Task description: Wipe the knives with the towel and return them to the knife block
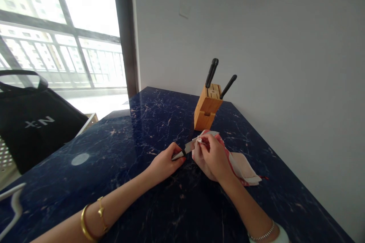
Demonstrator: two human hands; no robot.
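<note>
My left hand (167, 161) grips the handle end of a small knife (188, 146), whose pale blade points right and lies low over the dark blue marble table (119, 167). My right hand (212, 155) pinches a red and cream cloth (242, 167) around the far part of the blade. The rest of the cloth trails on the table to the right of that hand. Behind both hands stands a wooden knife block (207, 108) with two black-handled knives (212, 72) sticking out of its top.
A black bag (34, 125) with handles sits off the table's left side. A white hook-shaped object (13, 205) lies at the near left edge. A grey wall (256, 45) runs along the table's right and back; a window is at the far left.
</note>
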